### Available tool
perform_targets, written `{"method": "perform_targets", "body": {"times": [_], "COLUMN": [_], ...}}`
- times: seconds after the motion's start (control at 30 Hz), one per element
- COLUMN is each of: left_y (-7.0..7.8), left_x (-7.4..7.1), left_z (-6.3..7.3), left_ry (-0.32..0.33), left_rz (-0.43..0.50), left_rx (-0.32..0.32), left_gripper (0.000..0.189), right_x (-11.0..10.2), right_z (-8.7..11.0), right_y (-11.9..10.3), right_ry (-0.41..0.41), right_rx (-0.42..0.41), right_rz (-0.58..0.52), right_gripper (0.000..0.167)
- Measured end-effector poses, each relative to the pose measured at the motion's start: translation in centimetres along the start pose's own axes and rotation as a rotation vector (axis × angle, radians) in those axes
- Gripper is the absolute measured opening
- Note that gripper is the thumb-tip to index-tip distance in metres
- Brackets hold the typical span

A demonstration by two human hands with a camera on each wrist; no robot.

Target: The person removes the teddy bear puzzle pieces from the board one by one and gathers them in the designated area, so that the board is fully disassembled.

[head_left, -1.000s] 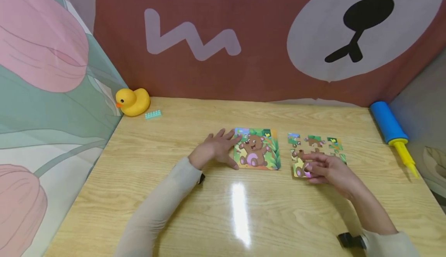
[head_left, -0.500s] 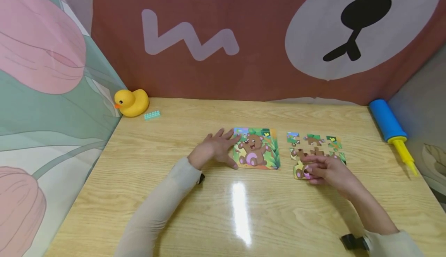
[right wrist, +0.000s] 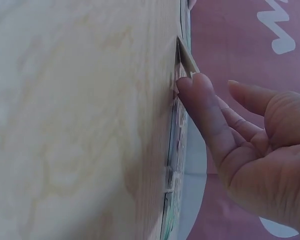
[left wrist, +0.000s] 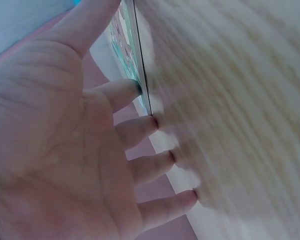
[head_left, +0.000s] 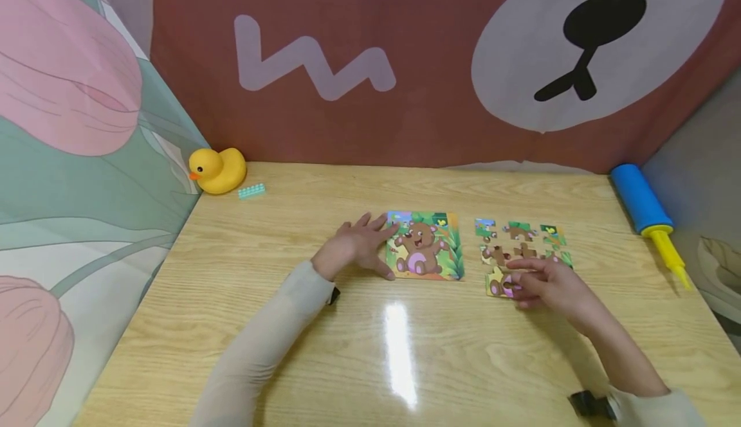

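A square bear picture board (head_left: 424, 247) lies mid-table in the head view. My left hand (head_left: 360, 245) spreads its fingers along the board's left edge; in the left wrist view the thumb (left wrist: 90, 22) reaches over its rim and the lower fingertips (left wrist: 167, 207) touch the table. To the right lie loose jigsaw pieces in rows. My right hand (head_left: 550, 285) holds the front-left jigsaw piece (head_left: 496, 283) by its right side with its fingertips. That piece (right wrist: 188, 59) tilts, one edge raised off the table, in the right wrist view. My right hand hides part of the front rows.
A yellow rubber duck (head_left: 219, 171) and a mint toy brick (head_left: 251, 191) stand at the back left. A blue and yellow hand pump (head_left: 648, 208) lies along the right side of the wooden table (head_left: 324, 369). Printed cloth walls surround the back and sides.
The front-left jigsaw piece has shifted slightly toward the front with my right fingertips, leaving a gap to the piece behind it. My left hand has stayed in place on the board.
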State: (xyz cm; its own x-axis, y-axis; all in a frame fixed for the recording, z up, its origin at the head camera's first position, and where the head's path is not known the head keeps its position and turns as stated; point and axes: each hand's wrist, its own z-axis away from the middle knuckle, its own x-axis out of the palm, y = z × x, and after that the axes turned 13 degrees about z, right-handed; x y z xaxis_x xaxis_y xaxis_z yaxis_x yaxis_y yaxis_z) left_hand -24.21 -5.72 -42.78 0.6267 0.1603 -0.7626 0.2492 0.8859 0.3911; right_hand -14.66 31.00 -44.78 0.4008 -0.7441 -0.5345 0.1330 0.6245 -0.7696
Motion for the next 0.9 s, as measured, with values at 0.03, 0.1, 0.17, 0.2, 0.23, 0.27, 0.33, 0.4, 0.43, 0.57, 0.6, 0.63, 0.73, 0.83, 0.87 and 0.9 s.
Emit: {"method": "perform_targets", "body": {"times": [0.03,0.1,0.17,0.2,0.23,0.27,0.33,0.4,0.43,0.57,0.6,0.63,0.73,0.83,0.87,0.9], "left_y": [0.0,-0.1,-0.2,-0.3,-0.3,-0.3,-0.4,-0.4,-0.3,-0.2,-0.2,-0.2,-0.1,-0.1,-0.1,-0.2], "left_x": [0.0,-0.1,-0.1,-0.1,0.0,0.1,0.2,0.3,0.4,0.6,0.6,0.6,0.6,0.6,0.6,0.6], "left_z": [0.0,-0.1,-0.2,-0.2,-0.2,-0.2,-0.2,-0.2,-0.2,-0.2,-0.2,-0.2,-0.3,-0.3,-0.3,-0.3], "left_ry": [0.000,0.002,0.004,0.005,0.007,0.007,0.005,0.005,0.005,0.011,0.013,0.016,0.019,0.032,0.034,0.035], "left_rz": [0.002,0.003,0.003,0.004,0.003,-0.001,0.000,0.006,0.008,0.016,0.015,0.012,0.014,0.012,0.015,0.014], "left_rx": [0.001,0.001,0.002,0.001,0.000,0.001,0.002,0.004,0.006,0.013,0.015,0.018,0.029,0.041,0.044,0.046], "left_gripper": [0.110,0.110,0.110,0.110,0.110,0.110,0.110,0.110,0.110,0.110,0.110,0.110,0.110,0.110,0.110,0.110], "right_x": [0.0,-0.1,-0.2,-0.2,-0.2,-0.2,-0.1,-0.1,-0.1,-0.1,-0.2,-0.2,-0.3,-0.5,-0.6,-0.7], "right_z": [0.0,-0.1,-0.1,-0.1,-0.1,-0.1,0.0,0.2,0.2,0.4,0.4,0.5,0.6,0.8,0.8,0.9], "right_y": [0.0,0.1,0.2,0.2,0.2,0.2,0.3,0.3,0.3,0.4,0.4,0.4,0.4,0.3,0.2,0.1], "right_ry": [-0.002,-0.009,-0.013,-0.014,-0.018,-0.022,-0.029,-0.032,-0.034,-0.034,-0.034,-0.034,-0.034,-0.034,-0.033,-0.029], "right_rx": [-0.002,-0.009,-0.012,-0.013,-0.015,-0.015,-0.014,-0.017,-0.017,-0.017,-0.016,-0.015,-0.014,-0.014,-0.015,-0.010], "right_rz": [-0.006,-0.018,-0.024,-0.026,-0.028,-0.032,-0.037,-0.042,-0.043,-0.038,-0.034,-0.032,-0.023,-0.010,-0.004,0.006], "right_gripper": [0.047,0.047,0.047,0.047,0.047,0.047,0.047,0.047,0.048,0.048,0.048,0.048,0.048,0.050,0.050,0.050]}}
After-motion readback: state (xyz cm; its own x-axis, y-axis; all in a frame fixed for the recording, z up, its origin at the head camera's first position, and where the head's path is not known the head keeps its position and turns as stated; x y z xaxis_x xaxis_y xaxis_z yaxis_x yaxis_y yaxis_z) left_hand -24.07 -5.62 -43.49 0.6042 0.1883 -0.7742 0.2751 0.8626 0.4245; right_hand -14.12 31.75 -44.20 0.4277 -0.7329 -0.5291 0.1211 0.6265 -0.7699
